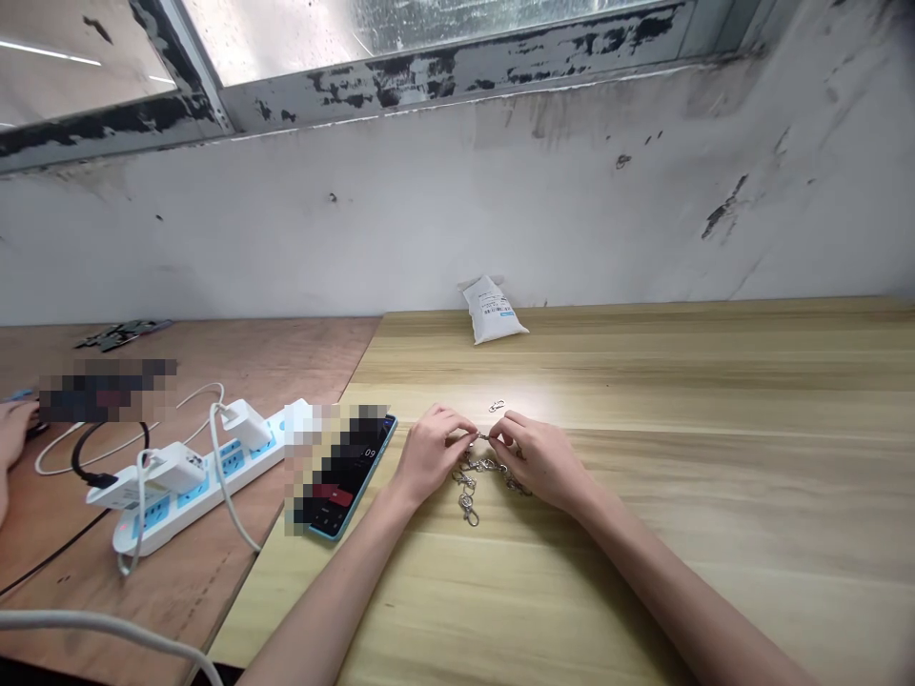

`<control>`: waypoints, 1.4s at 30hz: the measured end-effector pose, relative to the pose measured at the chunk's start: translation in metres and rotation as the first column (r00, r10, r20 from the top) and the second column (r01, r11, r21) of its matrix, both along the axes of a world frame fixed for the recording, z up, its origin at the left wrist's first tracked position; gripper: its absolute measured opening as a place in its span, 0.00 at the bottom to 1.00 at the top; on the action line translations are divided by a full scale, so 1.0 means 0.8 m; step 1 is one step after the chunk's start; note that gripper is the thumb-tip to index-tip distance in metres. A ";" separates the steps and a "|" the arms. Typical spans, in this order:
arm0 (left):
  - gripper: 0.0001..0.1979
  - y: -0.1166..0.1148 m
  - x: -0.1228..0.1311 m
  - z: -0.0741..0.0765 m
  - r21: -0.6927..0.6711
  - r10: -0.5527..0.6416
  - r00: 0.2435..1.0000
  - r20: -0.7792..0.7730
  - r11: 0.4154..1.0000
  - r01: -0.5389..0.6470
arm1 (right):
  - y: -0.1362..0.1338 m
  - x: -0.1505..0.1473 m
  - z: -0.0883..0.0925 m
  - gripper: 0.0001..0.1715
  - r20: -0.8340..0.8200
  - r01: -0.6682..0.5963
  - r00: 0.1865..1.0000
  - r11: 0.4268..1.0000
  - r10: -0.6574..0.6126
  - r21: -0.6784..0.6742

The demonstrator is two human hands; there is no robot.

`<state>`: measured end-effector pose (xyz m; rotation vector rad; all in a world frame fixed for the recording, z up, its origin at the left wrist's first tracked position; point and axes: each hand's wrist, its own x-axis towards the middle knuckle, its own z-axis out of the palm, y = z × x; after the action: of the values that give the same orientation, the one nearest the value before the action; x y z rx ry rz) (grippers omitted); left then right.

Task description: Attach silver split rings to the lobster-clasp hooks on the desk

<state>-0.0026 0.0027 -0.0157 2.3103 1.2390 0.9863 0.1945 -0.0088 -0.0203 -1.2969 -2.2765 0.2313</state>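
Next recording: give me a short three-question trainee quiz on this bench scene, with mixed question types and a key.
1. True or false: the left hand and the right hand both pinch the bunch of silver metal clasps on the light wooden table.
2. What lies by the wall behind the hands? A) a small white printed bag B) a red mug C) a grey toolbox
3. Fill in: the white power strip with blue sockets lies to the ____ of the dark smartphone with a blue case.
Key: 1 true; 2 A; 3 left.
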 end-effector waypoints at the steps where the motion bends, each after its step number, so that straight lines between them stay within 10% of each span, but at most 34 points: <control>1: 0.06 0.000 0.001 0.000 0.000 -0.009 1.000 0.004 1.000 0.009 | 0.000 0.000 0.000 0.10 -0.002 -0.001 1.000 1.000 0.001 0.002; 42: 0.01 -0.001 0.005 0.012 -0.206 0.123 0.951 0.285 0.976 -0.065 | -0.001 0.007 0.004 0.11 -0.070 -0.036 0.997 0.999 0.039 0.036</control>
<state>0.0015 0.0016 -0.0060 1.8883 1.2664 1.1404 0.2000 -0.0100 -0.0175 -1.2103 -2.2367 0.2453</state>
